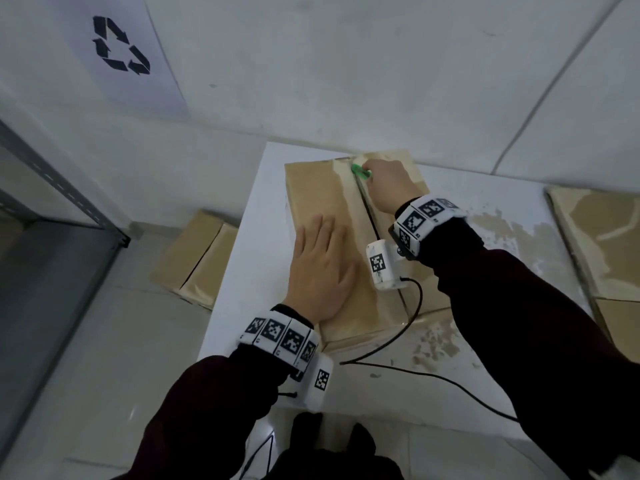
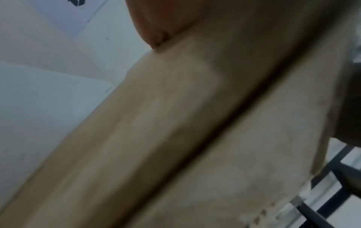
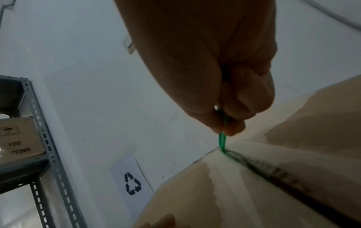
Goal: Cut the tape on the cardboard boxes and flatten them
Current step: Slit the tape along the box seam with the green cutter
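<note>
A brown cardboard box (image 1: 322,199) stands on the white table (image 1: 256,216), with clear tape along its middle seam. My left hand (image 1: 320,271) lies flat on the box's left flap, fingers straight; in the left wrist view only the palm (image 2: 156,20) on blurred cardboard (image 2: 175,138) shows. My right hand (image 1: 389,185) pinches a small green cutter (image 1: 360,170) at the seam's far end. In the right wrist view the green cutter (image 3: 222,141) sticks into the seam of the box (image 3: 244,192), held between thumb and fingers of my right hand (image 3: 224,92). Behind the cutter the seam looks slit open.
A flattened box (image 1: 599,244) lies at the table's right end. Another taped box (image 1: 197,258) sits on the floor left of the table. A grey metal shelf (image 1: 52,237) stands at the left. A recycling sign (image 1: 121,46) hangs on the wall. Black cables (image 1: 408,358) cross the table's near side.
</note>
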The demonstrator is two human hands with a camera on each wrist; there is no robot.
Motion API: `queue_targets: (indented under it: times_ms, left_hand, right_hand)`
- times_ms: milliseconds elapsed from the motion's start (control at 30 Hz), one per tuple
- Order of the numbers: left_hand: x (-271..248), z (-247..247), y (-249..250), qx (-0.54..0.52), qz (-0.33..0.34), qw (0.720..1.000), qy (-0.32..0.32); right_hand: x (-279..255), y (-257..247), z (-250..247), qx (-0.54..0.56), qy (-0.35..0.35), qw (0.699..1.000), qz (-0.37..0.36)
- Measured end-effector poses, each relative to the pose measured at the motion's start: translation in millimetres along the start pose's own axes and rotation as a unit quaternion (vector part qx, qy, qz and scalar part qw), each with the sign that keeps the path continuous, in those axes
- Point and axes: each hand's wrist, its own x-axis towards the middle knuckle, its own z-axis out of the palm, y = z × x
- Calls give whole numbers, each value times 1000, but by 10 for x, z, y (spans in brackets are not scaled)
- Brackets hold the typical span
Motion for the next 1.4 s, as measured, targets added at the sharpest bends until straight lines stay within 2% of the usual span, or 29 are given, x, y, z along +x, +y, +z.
queue_targets:
  times_ms: [133,367,567,800,1000,1200,1267,1300,1333,1400]
  left_hand:
    - [10,8,-23,-6,0,1000,12]
    - [31,59,27,-6,-24,999,39]
    - [47,72,39,-8,-37,999,39]
    - [60,59,46,14,-46,999,13]
    - [67,38,58,24,-42,999,18]
    - [71,31,59,17,-43,999,8]
    - [64,6,48,12,-19,1000,6]
    - [58,-13,41,5,18,1000,1]
    - [49,-38,49,-3,79,997,-12]
    - [6,-51,85,-19,223,973,-57]
  right_hand:
    - [20,-61,-62,-37,2,999,8]
    - [-123,-71,-175,-74,-42,996,17]
    - [-789,39,-229,-78,-78,994,7]
    - [-1739,210,-242,-17,-100,993,53]
    - [-2510,334,-101,43,-38,996,62]
    - [-2725,387,138,122,28,988,95]
    - [-2782,419,209,172,39,979,100]
    - [-2804,440,238,200,43,973,105]
    - [-2820,467,259,226,44,967,112]
    - [-2836,521,291,259,45,957,121]
